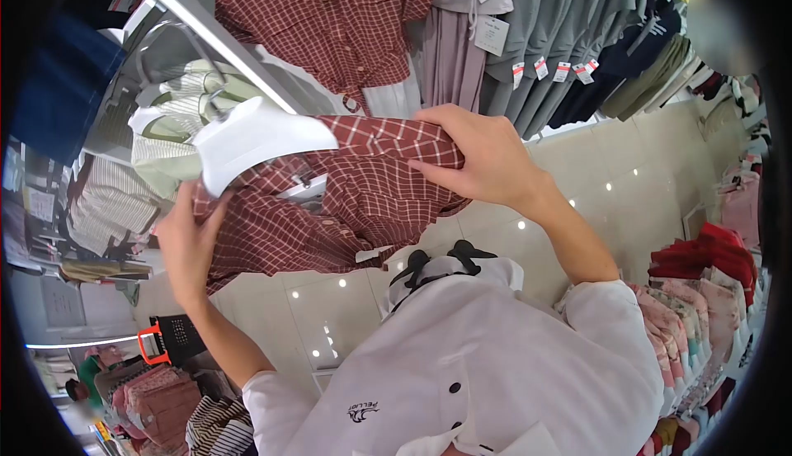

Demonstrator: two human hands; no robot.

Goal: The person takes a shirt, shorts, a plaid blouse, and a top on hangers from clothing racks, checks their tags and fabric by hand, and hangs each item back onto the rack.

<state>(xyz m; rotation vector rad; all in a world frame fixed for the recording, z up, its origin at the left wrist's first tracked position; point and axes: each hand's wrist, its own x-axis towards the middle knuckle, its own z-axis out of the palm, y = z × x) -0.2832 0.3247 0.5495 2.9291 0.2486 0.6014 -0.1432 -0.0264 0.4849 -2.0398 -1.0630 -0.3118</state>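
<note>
A red-brown shirt with a white check [363, 200] is spread between my two hands at chest height. My left hand [188, 245] pinches the cloth at its left side, close to one end of a white hanger [256, 138]. At the shirt's other side, my right hand [487, 155] grips the fabric between thumb and fingers. The hanger's broad white body lies over the upper part of the shirt, its metal hook pointing up and left. Whether its ends sit inside the shoulders, I cannot tell. A pale label [307, 190] shows at the collar.
Behind the shirt, a matching checked shirt [330, 18] hangs beside grey tops [553, 10] with price tags. Striped pale-green garments [177, 118] hang at left, under a metal rail [206, 23]. A black basket [181, 336] stands on the tiled floor [528, 241]. Floral clothes [676, 316] hang at right.
</note>
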